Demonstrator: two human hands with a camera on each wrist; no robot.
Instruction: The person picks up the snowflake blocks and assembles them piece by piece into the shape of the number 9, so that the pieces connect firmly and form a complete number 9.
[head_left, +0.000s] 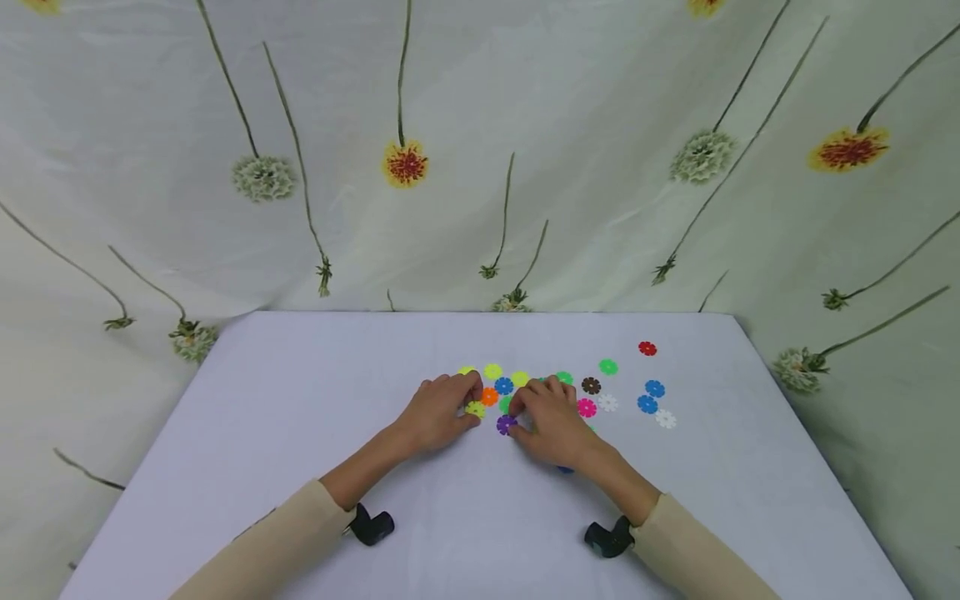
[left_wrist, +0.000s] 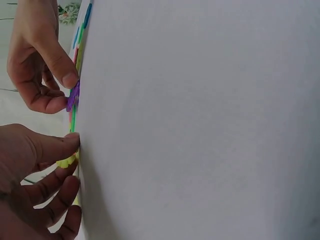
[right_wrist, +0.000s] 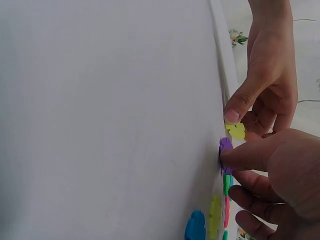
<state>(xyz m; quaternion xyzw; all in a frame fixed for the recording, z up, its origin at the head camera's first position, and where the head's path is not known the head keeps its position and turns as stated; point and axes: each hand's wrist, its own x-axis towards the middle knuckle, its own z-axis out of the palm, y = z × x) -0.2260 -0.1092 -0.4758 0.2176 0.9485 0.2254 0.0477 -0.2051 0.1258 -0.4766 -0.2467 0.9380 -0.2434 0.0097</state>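
Observation:
Between thumb and fingers my left hand (head_left: 441, 411) pinches a yellow notched disc (head_left: 476, 409), a flat flower-shaped piece that shows tilted up in the right wrist view. Just to the right, my right hand (head_left: 553, 421) pinches a purple notched disc (head_left: 506, 425) by its edge; the left wrist view has this purple disc (left_wrist: 73, 97) tipped up between thumb and forefinger. The two hands are a short gap apart. An orange disc (head_left: 489, 396), a blue disc (head_left: 504, 386) and a partly covered green disc lie between and just beyond them.
More discs lie at the back right: a brown one (head_left: 591, 385), a pink one (head_left: 587, 407), a red one (head_left: 647, 348) and several others. A blue disc (head_left: 565, 469) is mostly hidden beneath the right wrist. A flower-print cloth (head_left: 585, 100) hangs behind the white table (head_left: 330, 350).

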